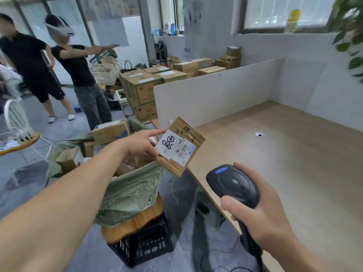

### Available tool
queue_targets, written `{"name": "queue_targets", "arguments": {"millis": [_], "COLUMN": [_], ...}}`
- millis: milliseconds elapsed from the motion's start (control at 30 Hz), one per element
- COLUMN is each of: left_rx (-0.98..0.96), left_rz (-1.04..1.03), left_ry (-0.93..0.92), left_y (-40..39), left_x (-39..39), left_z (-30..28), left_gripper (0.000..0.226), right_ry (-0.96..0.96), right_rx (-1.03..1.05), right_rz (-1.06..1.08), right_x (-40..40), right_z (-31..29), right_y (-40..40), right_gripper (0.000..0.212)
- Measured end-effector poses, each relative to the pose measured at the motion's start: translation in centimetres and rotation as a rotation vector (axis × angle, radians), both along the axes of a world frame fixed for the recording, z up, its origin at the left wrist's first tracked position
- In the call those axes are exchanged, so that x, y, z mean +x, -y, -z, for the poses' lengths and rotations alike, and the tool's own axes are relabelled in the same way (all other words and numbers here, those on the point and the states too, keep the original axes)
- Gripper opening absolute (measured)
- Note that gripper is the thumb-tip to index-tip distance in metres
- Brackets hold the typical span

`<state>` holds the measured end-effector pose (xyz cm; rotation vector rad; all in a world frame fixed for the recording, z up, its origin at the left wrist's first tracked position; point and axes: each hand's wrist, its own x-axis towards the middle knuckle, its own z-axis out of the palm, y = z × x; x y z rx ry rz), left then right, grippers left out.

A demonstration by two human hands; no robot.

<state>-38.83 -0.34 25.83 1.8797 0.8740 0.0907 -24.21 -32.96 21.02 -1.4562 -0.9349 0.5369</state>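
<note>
Head cam: left hand [141, 143] pinches a small box [179, 146] by its left edge, thumb on top, fingers under. The box is flat brown corrugated card with taped seams and printed black characters too small to read, held tilted in the air.

A white label [175, 147] covers most of the top face. It has a big black marker scrawl, a barcode, and print that reads about "530" and "05 A37". The small print is illegible.

Right hand [261, 209] is wrapped round the handle of a scanner [233, 183], thumb across the neck. The scanner is matte black plastic with a rounded head, a blue patch and a grey button on top, and a cable off the handle. Its head sits just below and right of the box, not touching it.

Bench [294, 154] is pale wood laminate, under and beyond the right hand. Below the left forearm a green woven sack [127, 193] of cartons sits on a wooden seat over a black plastic crate [145, 246].
</note>
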Motion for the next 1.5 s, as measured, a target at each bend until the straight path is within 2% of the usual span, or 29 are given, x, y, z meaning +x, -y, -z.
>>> {"name": "queue_targets", "arguments": {"millis": [100,300,367,533,633,833,1100,1267,1400,1500], "left_rx": [-0.005,0.054,0.055,0.036,0.002,0.090,0.216,0.258,0.281,0.373], "left_rz": [-0.076,-0.175,-0.204,-0.170,-0.139,0.005,0.186,0.261,0.285,0.287], "left_ry": [0.001,-0.051,-0.060,-0.175,-0.179,-0.209,-0.243,-0.304,-0.339,-0.373], "left_y": [-4.3,-13.9,-16.4,-21.1,-23.7,-26.6,-26.1,-24.9,-23.7,-23.4], "left_x": [-4.0,-11.2,-12.7,-14.3,-14.7,-15.0,-12.7,-11.0,-9.7,-9.2], "left_z": [0.4,2.8,4.1,8.3,9.9,10.4,10.1,10.3,10.4,9.7], "left_gripper": [0.089,0.095,0.097,0.100,0.105,0.104,0.095,0.089,0.086,0.087], "right_ry": [-0.017,-0.013,-0.034,-0.040,-0.058,-0.065,-0.040,-0.001,0.007,0.006], "right_rx": [-0.006,-0.002,-0.008,-0.014,-0.050,-0.084,-0.079,-0.064,-0.032,-0.031], "right_rz": [-0.047,-0.121,-0.143,-0.167,-0.147,-0.106,-0.097,-0.096,-0.099,-0.102], "right_x": [-1.5,-5.2,-6.5,-9.0,-9.5,-9.8,-10.1,-10.0,-10.1,-9.9], "right_z": [0.5,1.1,1.2,1.5,2.4,3.4,2.7,2.3,1.8,1.6], "right_y": [-4.4,-14.9,-18.6,-25.9,-28.5,-31.2,-32.5,-32.3,-31.9,-31.4], "right_gripper": [0.076,0.072,0.076,0.066,0.076,0.072,0.063,0.074,0.067,0.073]}}
